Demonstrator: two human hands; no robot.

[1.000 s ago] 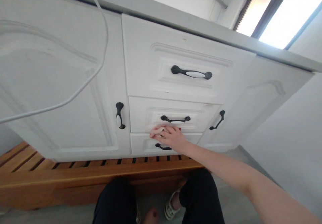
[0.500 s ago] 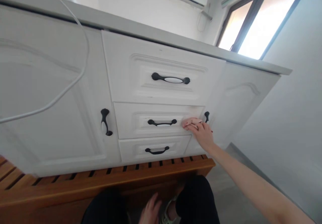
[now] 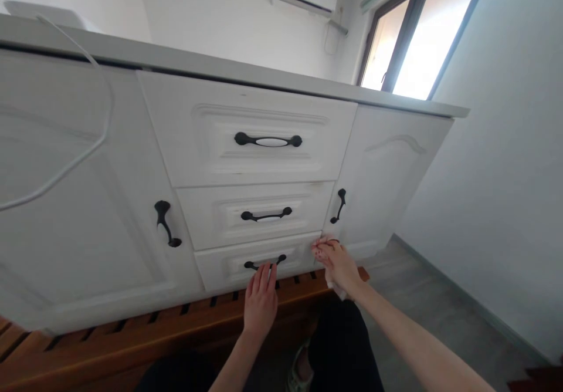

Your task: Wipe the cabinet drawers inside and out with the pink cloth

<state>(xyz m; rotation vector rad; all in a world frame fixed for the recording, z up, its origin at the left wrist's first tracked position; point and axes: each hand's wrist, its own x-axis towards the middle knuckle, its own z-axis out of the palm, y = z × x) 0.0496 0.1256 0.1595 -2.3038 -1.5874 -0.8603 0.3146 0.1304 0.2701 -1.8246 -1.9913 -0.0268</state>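
Note:
My right hand (image 3: 338,260) is closed around a pink-and-white cloth (image 3: 320,248), pressed near the right end of the bottom drawer (image 3: 224,271). Part of the cloth hangs below the palm. My left hand (image 3: 261,298) reaches up to the black handle (image 3: 251,264) of that same drawer. Its fingers are stretched out, with the tips over the handle's middle; I cannot tell how firmly they touch. Above are the middle drawer (image 3: 197,213) and the top drawer (image 3: 185,145), each with a black-and-white handle. A faint brownish mark shows at the middle drawer's upper right edge.
White cabinet doors flank the drawers: a left door (image 3: 79,227) and a right door (image 3: 382,181), both with dark handles. A white cable (image 3: 74,166) hangs from the countertop (image 3: 211,72). A slatted wooden bench (image 3: 176,333) runs along the cabinet's foot, close to my knees.
My right hand has moved the cloth down from the middle drawer to the bottom one. My left hand has risen from between my knees to the bottom drawer's handle. The view has shifted right.

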